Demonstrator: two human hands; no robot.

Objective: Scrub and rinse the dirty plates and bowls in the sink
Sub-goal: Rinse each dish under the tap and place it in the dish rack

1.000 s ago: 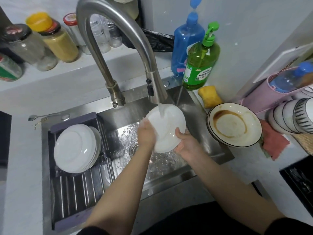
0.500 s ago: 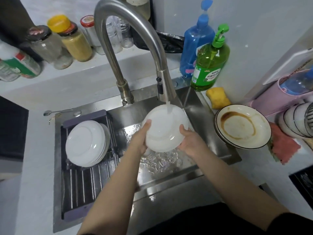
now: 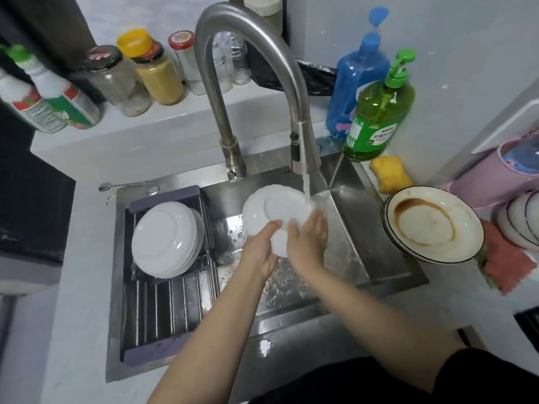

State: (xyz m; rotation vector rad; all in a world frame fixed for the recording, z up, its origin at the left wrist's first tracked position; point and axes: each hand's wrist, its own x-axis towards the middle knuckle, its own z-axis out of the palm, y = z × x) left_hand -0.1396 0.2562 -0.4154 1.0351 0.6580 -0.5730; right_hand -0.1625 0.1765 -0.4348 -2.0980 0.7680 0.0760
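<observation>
A white plate (image 3: 271, 208) is held tilted over the steel sink (image 3: 344, 246), its underside facing me. Water runs from the faucet (image 3: 302, 147) onto its right edge. My left hand (image 3: 261, 246) grips the plate's lower left rim. The fingers of my right hand (image 3: 309, 234) lie flat against the plate's underside on the right. A stack of clean white plates (image 3: 166, 237) leans in the drying rack (image 3: 163, 313) at the sink's left. Dirty plates (image 3: 434, 223) with a brown sauce ring are stacked on the counter to the right.
Green dish soap (image 3: 379, 112), a blue pump bottle (image 3: 358, 71) and a yellow sponge (image 3: 389, 173) stand behind the sink's right corner. Striped bowls (image 3: 522, 220) and a pink cloth (image 3: 504, 266) lie at far right. Jars (image 3: 157, 71) line the back ledge.
The plate has turned from face-up under the stream to tilted with its underside toward me. My right hand moved from the rim onto the plate's back.
</observation>
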